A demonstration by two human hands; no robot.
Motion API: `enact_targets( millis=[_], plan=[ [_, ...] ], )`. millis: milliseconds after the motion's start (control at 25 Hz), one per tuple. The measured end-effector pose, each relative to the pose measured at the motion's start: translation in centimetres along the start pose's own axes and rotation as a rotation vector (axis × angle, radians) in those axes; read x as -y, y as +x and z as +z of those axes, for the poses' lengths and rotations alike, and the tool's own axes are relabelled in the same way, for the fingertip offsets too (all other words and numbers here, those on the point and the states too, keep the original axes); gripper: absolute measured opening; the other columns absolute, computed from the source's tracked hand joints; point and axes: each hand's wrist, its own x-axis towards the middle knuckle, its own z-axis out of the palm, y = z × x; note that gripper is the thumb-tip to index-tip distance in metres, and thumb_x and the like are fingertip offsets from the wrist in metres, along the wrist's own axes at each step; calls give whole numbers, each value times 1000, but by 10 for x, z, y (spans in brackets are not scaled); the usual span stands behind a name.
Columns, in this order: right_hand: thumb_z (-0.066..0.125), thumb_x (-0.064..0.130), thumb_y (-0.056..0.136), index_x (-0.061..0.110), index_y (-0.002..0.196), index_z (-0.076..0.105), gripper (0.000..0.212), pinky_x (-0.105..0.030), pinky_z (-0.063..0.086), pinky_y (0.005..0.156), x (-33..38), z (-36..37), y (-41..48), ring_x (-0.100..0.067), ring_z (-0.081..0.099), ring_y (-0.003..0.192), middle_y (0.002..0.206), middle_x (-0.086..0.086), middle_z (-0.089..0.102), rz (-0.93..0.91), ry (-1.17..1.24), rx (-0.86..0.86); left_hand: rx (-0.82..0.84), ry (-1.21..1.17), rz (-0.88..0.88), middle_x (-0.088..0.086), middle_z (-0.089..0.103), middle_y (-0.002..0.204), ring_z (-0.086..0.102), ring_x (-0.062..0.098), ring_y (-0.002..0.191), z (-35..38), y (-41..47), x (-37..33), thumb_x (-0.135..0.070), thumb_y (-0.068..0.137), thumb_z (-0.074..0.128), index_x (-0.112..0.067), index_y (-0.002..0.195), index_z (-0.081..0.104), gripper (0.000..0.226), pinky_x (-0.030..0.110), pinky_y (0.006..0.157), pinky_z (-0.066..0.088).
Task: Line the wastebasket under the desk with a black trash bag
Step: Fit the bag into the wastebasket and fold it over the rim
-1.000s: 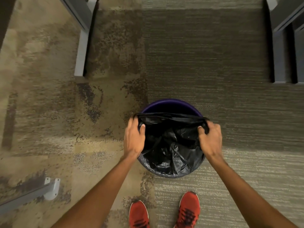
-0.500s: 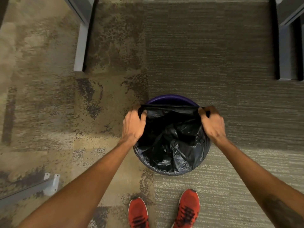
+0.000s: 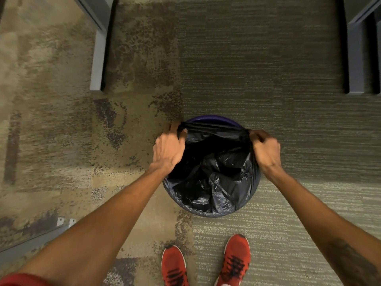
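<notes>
Now both hands, left hand (image 3: 168,148) and right hand (image 3: 266,148), clench the black trash bag (image 3: 214,172) hem, stretching it; next, hook it over the purple wastebasket (image 3: 214,119) far rim.

No text, label, brand mark, number or sign can be read anywhere in this view. The crinkled black plastic trash bag (image 3: 214,172) shows only glossy folds, with no print on them. The visible arc of the round purple wastebasket (image 3: 212,119) rim is plain. The pair of red knit sneakers (image 3: 235,263) has dark laces and no logo that can be made out, though the toes sit near the blurred lower edge, so a small mark might go unseen. The mottled brown and grey carpet floor (image 3: 268,65) carries pattern only, and the grey metal furniture legs (image 3: 97,58) are bare.
</notes>
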Motion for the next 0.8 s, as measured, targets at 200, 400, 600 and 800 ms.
enact_targets(
  millis=[200,400,600,800],
  plan=[
    [57,28,97,14,116,73,28,-15,43,75,-7,1,5,-20,68,101,114,-5,74,-59,-63,60,-67,-3,-128,16,65,119,64,43,101,-2,-23,11,-28,105,35,-17,129,56,34,46,78,48],
    [60,30,96,16,116,73,27,-19,45,88,-9,0,8,-17,66,103,116,-1,74,-82,-71,118,-126,47,-112,7,70,117,67,39,98,-6,-32,24,-26,102,42,-22,122,64,31,47,76,53],
    [61,26,95,16,109,75,22,-23,46,79,-6,5,28,-19,68,100,111,-3,75,-66,-78,130,-10,163,-60,20,72,109,68,45,97,-15,5,27,-21,98,46,-30,128,64,37,47,78,55],
    [64,13,91,16,103,74,16,-25,54,81,-9,8,36,-21,70,98,105,-4,75,-34,90,153,-78,180,63,19,75,101,71,42,85,-16,13,30,-27,96,53,-27,118,71,28,44,71,58]
  ],
)
